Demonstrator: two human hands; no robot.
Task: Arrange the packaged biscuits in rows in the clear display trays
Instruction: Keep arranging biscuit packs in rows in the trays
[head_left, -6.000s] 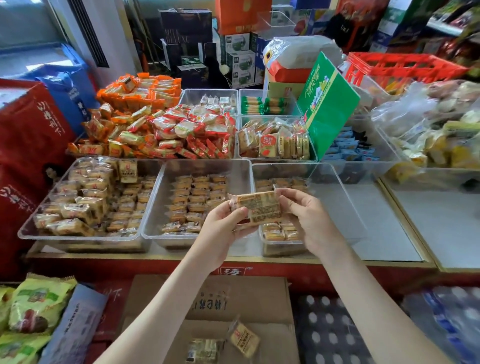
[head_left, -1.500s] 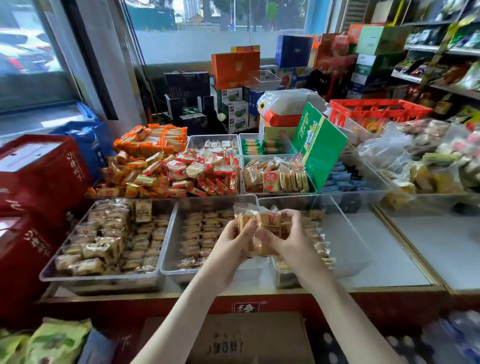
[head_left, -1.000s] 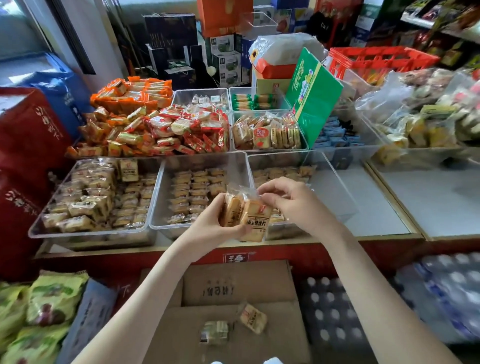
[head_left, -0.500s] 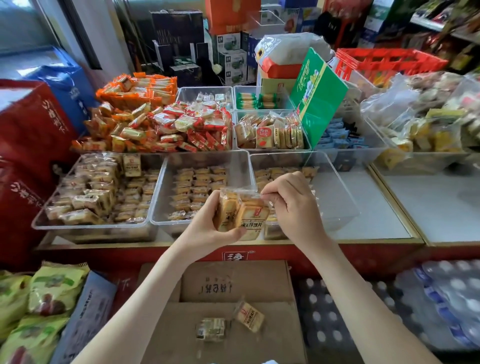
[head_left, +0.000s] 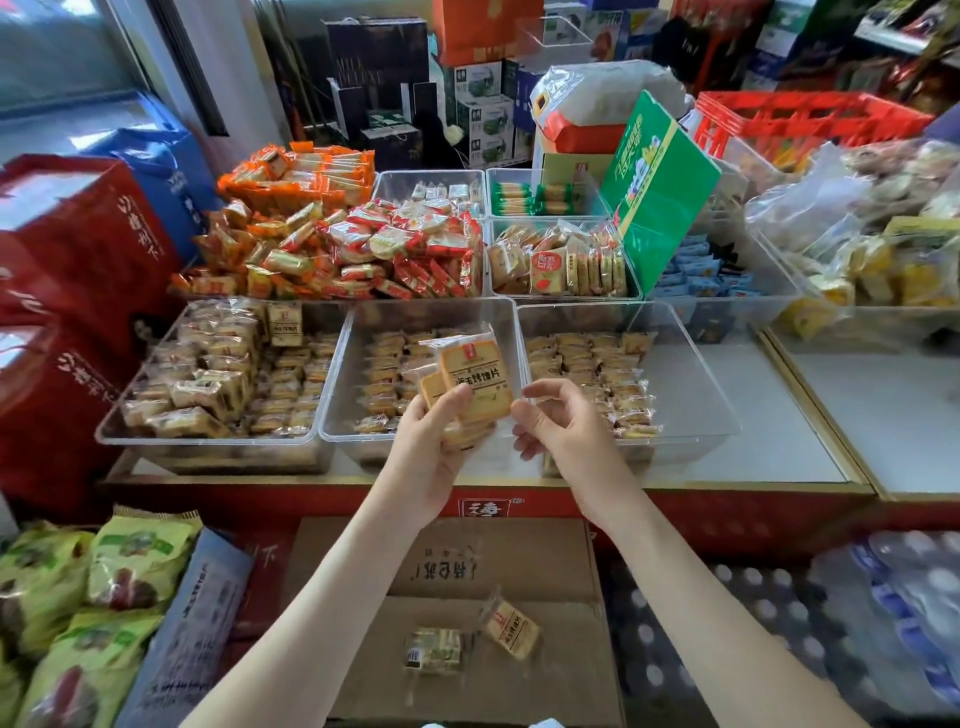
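My left hand (head_left: 426, 452) grips a small stack of tan biscuit packets (head_left: 475, 374), held upright over the front edge of the middle clear tray (head_left: 340, 395). My right hand (head_left: 563, 428) is just to their right, fingers curled, pinching the clear wrapper edge of the front packet. Rows of the same packets lie in the middle tray and in the left half of the right clear tray (head_left: 711, 410). The left clear tray (head_left: 111, 434) is piled full. Two loose packets (head_left: 511, 629) lie on the cardboard carton (head_left: 467, 566) below.
Behind the front trays stand heaps of orange and red snack packs (head_left: 332, 244), more clear trays and a tilted green box (head_left: 657, 187). Red boxes (head_left: 67, 249) crowd the left. Bottled water packs (head_left: 893, 597) sit at lower right, and bare counter (head_left: 883, 410) lies right of the trays.
The stack has risen and turned upright in my left hand. My right hand has slid off its top to its right edge. The camera view dropped from the shop window to the counter.
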